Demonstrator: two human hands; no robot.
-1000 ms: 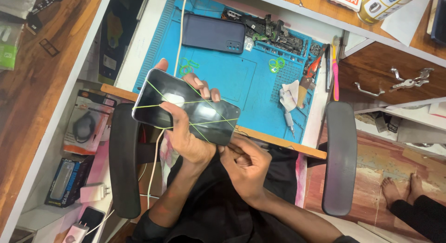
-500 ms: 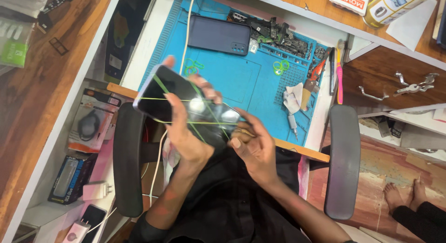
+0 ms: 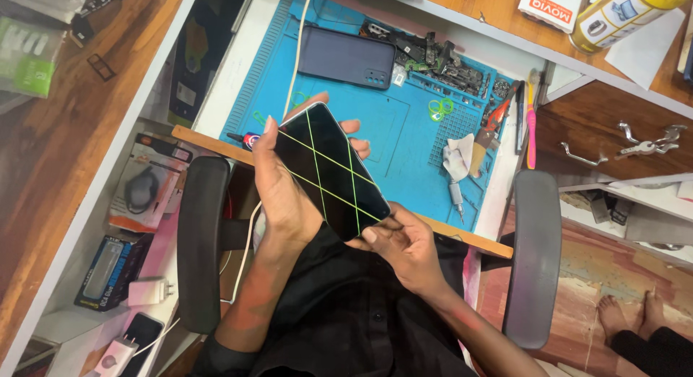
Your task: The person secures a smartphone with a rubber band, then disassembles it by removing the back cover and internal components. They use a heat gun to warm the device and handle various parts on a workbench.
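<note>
Left hand (image 3: pixel 285 186) is gripping a dark smartphone (image 3: pixel 328 168) along its long side, thumb on one edge, fingertips (image 3: pixel 354 126) wrapping over the far edge. Right hand (image 3: pixel 401 243) is pinching the phone's lower corner, thumb lying on the glass, fingers under it. Both hands are clenching on the phone, neither is loose. Phone is being held screen up in the air, tilted, over the person's lap and the near edge of the desk (image 3: pixel 216 103), not touching the desk. Thin green rubber bands (image 3: pixel 317 157) are crossing the screen in a diamond pattern.

Blue work mat (image 3: pixel 404 132) is lying on the desk beyond the phone. A second phone, back up, dark blue (image 3: pixel 346 57), is lying at the mat's far edge. Small loose parts and boards (image 3: pixel 440 59) are sitting just beside it toward the far right corner of the mat. Green loose bands (image 3: pixel 439 106) are lying on the mat near the right edge. White crumpled cloth (image 3: pixel 458 157) is sitting at the mat's right edge, tools (image 3: pixel 505 110) and a pink toothbrush (image 3: pixel 532 121) lying beside it. White cable (image 3: pixel 299 45) is running across the mat's left part and down off the near edge. Wooden strip (image 3: pixel 206 139) is running along the near edge of the desk. Chair armrests (image 3: pixel 202 240) are showing on both sides of the person. A set of keys (image 3: pixel 650 142) is hanging in a wooden drawer at right.
</note>
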